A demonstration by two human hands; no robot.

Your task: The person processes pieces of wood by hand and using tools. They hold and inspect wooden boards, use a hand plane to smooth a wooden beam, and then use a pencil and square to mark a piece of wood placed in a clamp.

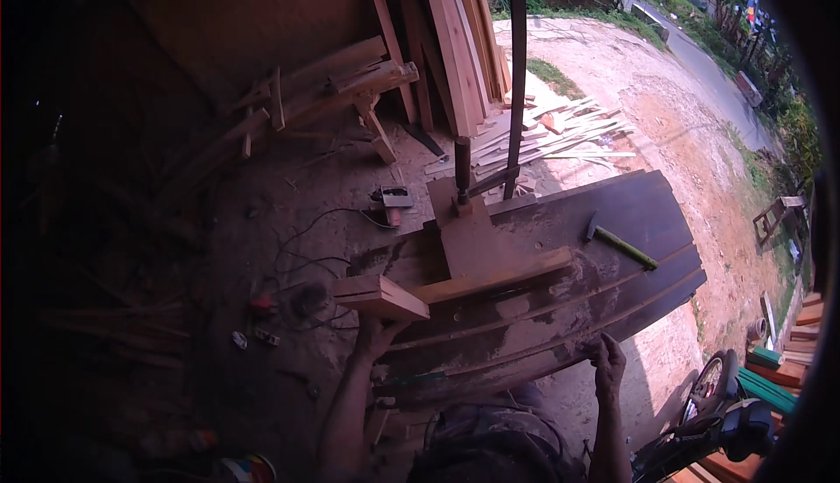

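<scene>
Some wood [379, 294] in left hand [376, 336]

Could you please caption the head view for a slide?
The left hand holds a brown wooden block at a dark wooden workbench bearing a green-handled hammer.

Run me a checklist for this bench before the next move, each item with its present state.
1. Wooden block in hand: ok, the left hand holds it.
2. Right hand free: cannot tell; its fingers are curled near the edge of the bench.
3. Hammer away from both hands: ok, it lies toward the bench's right end.
4. Clamp tight: cannot tell; its screw stands over the flat board.
5. Power tool off the bench: ok, it sits on the floor.
6. Bench top free of dust: not ok, pale patches cover parts of it.
</scene>
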